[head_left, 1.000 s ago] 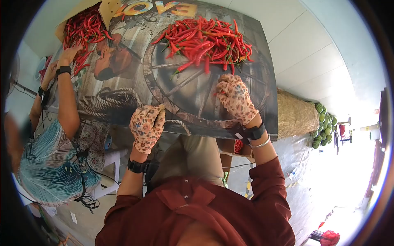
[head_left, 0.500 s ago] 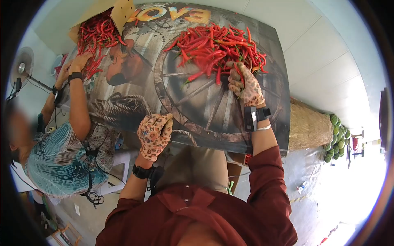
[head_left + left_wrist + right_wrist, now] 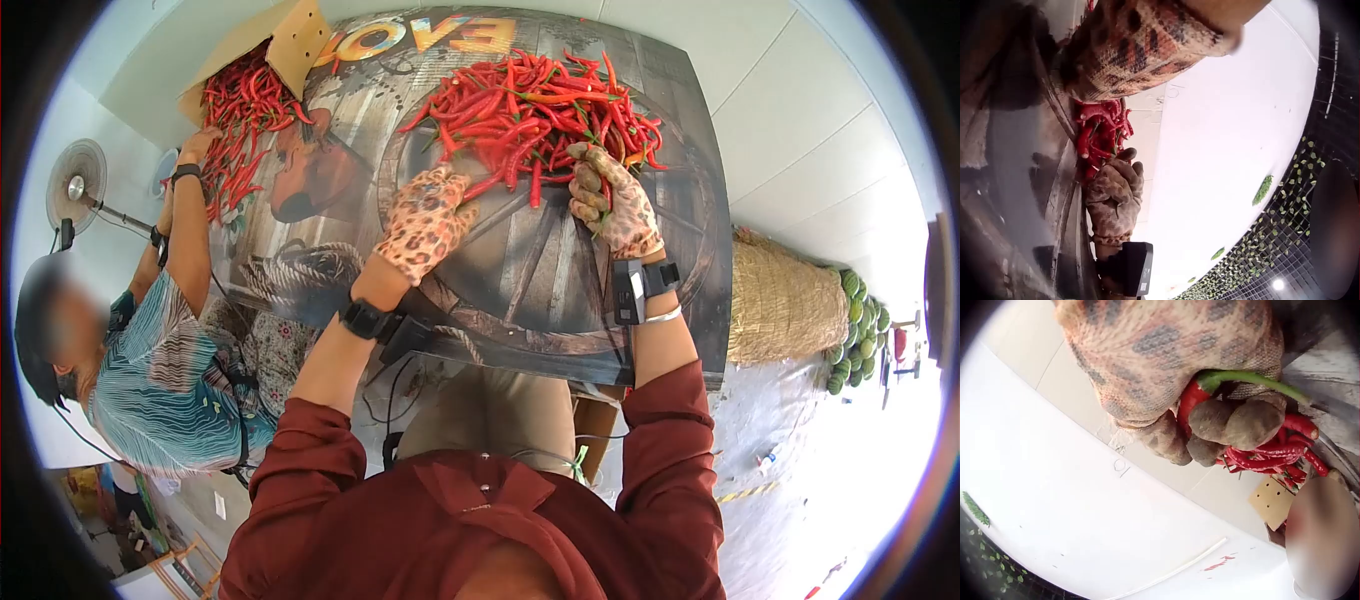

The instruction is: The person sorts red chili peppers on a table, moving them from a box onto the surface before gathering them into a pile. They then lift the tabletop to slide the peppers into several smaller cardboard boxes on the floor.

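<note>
Fan (image 3: 77,187) to the left, melons (image 3: 857,330) to the right

A second person (image 3: 150,385) in a blue and white patterned top is at the left, the round, caged fan near their head. Opposite, the green melons lie heaped beside the end of a straw-coloured bundle (image 3: 785,300). A pale wall (image 3: 790,130) rises on the far side, and a yellowish strip (image 3: 748,492) crosses the grey floor (image 3: 735,430). The left wrist view shows a dark grid (image 3: 1329,131) dotted with leaves and a bright round light (image 3: 1279,284).

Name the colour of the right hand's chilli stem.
The stem is green, clearest in the right wrist view.
</note>
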The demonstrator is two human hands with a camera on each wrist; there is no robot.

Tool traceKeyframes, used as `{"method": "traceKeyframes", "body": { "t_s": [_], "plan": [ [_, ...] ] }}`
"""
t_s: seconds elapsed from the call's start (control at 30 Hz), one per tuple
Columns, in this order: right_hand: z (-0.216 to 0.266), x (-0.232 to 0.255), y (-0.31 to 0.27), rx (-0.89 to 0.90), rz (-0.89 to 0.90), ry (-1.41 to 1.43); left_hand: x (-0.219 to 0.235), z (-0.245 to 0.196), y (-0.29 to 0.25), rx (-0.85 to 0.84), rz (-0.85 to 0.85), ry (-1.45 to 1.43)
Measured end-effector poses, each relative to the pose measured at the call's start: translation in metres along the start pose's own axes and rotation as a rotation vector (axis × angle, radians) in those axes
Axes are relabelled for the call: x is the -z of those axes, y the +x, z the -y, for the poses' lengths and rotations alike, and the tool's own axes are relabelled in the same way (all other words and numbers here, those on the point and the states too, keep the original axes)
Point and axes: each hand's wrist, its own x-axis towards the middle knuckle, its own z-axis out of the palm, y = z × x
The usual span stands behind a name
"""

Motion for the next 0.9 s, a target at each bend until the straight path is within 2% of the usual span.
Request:
{"method": "traceKeyframes", "body": {
  "t_s": [0.07,0.17,0.23,0.3,0.33,0.37,0.43,0.47,0.7,0.77,0.9],
  "plan": [
    [-0.001,0.002,0.000,-0.008,0.026,0.009,-0.001,-0.004,0.005,0.048,0.117,-0.040],
    [-0.001,-0.001,-0.001,-0.003,-0.047,-0.040,0.008,-0.018,-0.002,0.038,0.152,-0.067],
    [-0.002,0.005,0.001,-0.008,-0.006,-0.024,0.019,-0.029,-0.006,0.047,0.182,-0.070],
    [-0.001,0.003,0.000,-0.009,-0.021,-0.034,0.022,-0.034,-0.007,0.239,0.309,-0.319],
    [-0.002,0.002,0.000,-0.008,-0.020,-0.033,0.017,-0.025,-0.006,0.141,0.193,-0.267],
    [-0.002,0.002,0.001,-0.006,-0.025,-0.027,0.018,-0.020,-0.001,0.140,0.194,-0.266],
    [-0.002,0.001,0.000,-0.004,-0.027,-0.023,0.019,-0.014,0.013,0.202,0.065,-0.423],
    [-0.002,0.001,0.000,-0.002,-0.027,-0.025,0.021,-0.015,0.021,0.190,0.038,-0.366],
    [-0.001,0.005,0.001,-0.005,-0.007,-0.005,-0.022,-0.014,0.054,0.133,0.147,-0.124],
    [-0.002,0.006,0.002,-0.006,0.071,0.013,-0.022,-0.017,0.051,0.101,0.157,-0.091],
    [0.000,0.005,0.001,-0.022,0.038,-0.020,-0.019,-0.026,0.034,0.054,0.086,-0.149]
  ]
}}
